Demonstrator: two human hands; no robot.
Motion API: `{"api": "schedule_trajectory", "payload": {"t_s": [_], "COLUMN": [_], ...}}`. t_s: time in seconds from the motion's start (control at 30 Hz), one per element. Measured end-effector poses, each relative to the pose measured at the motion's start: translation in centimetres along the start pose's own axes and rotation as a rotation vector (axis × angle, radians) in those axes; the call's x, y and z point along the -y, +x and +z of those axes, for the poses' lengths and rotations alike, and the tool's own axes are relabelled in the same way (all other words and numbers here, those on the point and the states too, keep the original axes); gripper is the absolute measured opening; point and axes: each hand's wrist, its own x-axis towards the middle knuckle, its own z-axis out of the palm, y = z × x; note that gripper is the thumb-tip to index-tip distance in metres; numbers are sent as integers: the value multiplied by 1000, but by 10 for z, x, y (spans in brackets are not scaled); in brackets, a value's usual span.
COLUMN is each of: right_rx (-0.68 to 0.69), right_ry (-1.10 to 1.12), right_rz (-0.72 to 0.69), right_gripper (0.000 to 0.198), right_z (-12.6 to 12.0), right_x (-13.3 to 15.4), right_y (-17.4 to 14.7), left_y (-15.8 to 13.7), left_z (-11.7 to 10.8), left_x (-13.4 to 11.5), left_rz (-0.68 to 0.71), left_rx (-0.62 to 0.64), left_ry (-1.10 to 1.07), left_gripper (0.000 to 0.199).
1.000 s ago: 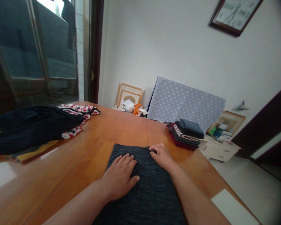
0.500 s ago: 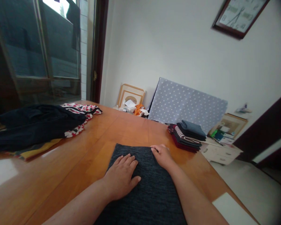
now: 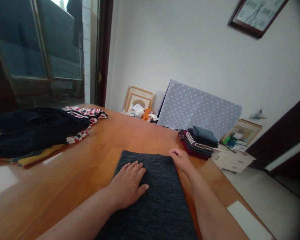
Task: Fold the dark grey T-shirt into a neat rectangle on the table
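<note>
A folded dark grey cloth (image 3: 155, 196) lies on the wooden table (image 3: 72, 180) right in front of me. My left hand (image 3: 128, 185) presses flat on its left half, fingers spread and pointing away. My right hand (image 3: 181, 159) sits at the cloth's far right corner with its fingers curled onto the edge there. Both forearms reach in from the bottom of the view.
A stack of folded clothes (image 3: 197, 142) stands at the table's far right edge. A black garment (image 3: 35, 128) over red-and-white and yellow fabrics is heaped at the left. Beyond the table are a dotted board (image 3: 197, 110), picture frames and a white drawer unit (image 3: 230, 160).
My right hand has slid right along the cloth's far edge, from near the middle to the right corner. My left hand stays pressed in place.
</note>
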Motion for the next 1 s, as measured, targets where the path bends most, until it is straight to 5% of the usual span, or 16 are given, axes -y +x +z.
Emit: {"api": "schedule_trajectory", "payload": {"t_s": [0.27,0.47,0.67,1.0], "right_rx": [277,176,240,64], "right_ry": [135,43,262,150], "right_rz": [53,-51,55,44], "right_gripper": [20,13,16,22], "right_z": [-5,-5,3,3], "right_x": [4,1,-1,-15], "right_y": [-7,-5,-6,-3], "left_y": [1,2,0,1], "left_z": [-5,-6,-8,-8], "left_x": [-2,-4,-3,-4], "left_rz": [1,-4,-12,-8], "left_rx": [19,22,31,48], "left_ry": [4,-1,2,21], "left_gripper": [61,60,60,61]}}
